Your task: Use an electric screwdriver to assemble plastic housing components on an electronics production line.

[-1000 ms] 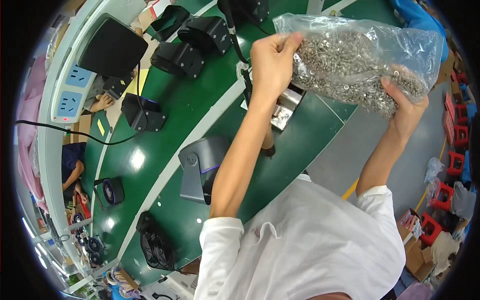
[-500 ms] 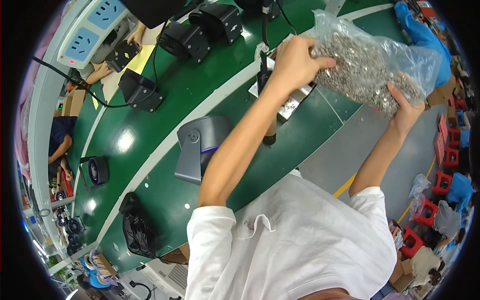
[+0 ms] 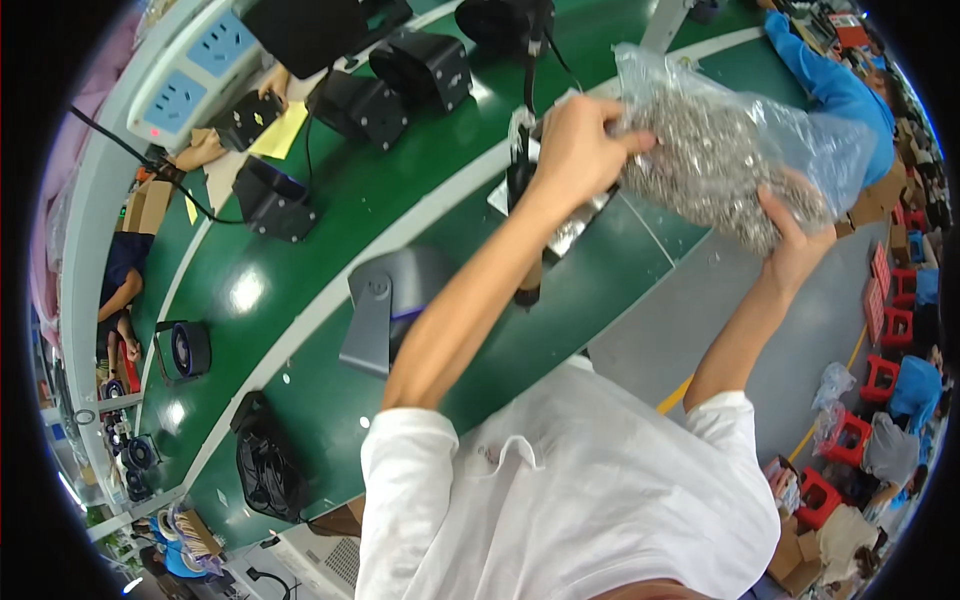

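A clear plastic bag of small silvery metal parts (image 3: pixel 700 150) is held up in the air between both my hands. My left hand (image 3: pixel 585 150) grips its left end, thumb pressed on the front. At the lower right corner my right hand (image 3: pixel 798 225) is closed on the bag, with the thumb in front. The bag's upper right part is loose, crumpled plastic. Beneath my left wrist an open box with a silvery lining (image 3: pixel 575 232) stands on the green table (image 3: pixel 600 285), partly covered. A dark power screwdriver (image 3: pixel 528 280) hangs beside it, mostly behind my forearm.
A grey speaker-like housing on a bracket (image 3: pixel 385 305) stands by my left forearm. Farther left lies a black bag (image 3: pixel 265 460). Across the table are several black housings (image 3: pixel 380 110) and a power strip (image 3: pixel 190 85). Another person's hand (image 3: pixel 200 150) works there. Red stools (image 3: pixel 820 490) stand at right.
The bag of metal parts and both hands have shifted slightly down and left in the picture, as has much of the scene. Both hands keep their hold.
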Demonstrator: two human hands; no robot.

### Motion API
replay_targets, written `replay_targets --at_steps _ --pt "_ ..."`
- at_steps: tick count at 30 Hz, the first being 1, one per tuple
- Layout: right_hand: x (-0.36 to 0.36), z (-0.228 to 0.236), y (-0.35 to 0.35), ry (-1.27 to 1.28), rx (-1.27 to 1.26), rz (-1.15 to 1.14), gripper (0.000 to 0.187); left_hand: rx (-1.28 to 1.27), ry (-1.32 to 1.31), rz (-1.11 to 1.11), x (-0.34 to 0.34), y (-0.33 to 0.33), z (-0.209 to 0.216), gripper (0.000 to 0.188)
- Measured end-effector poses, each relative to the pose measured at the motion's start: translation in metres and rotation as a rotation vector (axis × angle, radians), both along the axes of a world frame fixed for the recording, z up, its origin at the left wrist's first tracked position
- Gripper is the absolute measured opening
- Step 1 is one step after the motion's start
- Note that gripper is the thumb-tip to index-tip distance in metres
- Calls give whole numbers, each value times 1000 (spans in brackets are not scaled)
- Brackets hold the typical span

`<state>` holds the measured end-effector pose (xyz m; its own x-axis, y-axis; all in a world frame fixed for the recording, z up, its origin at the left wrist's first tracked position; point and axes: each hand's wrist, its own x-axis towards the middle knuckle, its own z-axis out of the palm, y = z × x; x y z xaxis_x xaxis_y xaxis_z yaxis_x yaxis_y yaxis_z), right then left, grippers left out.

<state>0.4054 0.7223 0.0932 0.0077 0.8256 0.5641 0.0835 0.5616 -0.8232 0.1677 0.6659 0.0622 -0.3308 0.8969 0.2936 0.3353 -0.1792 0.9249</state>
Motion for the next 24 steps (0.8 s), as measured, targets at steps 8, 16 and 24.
replay_targets --at_steps 8,16,24 --pt "-16 15 -13 -47 0 12 33 -71 122 105 -27 11 9 32" --pt "-22 16 -4 78 -80 32 30 -59 159 136 -7 -11 8 27" --pt "16 -40 18 185 -22 31 34 -54 184 153 19 0 30 19"
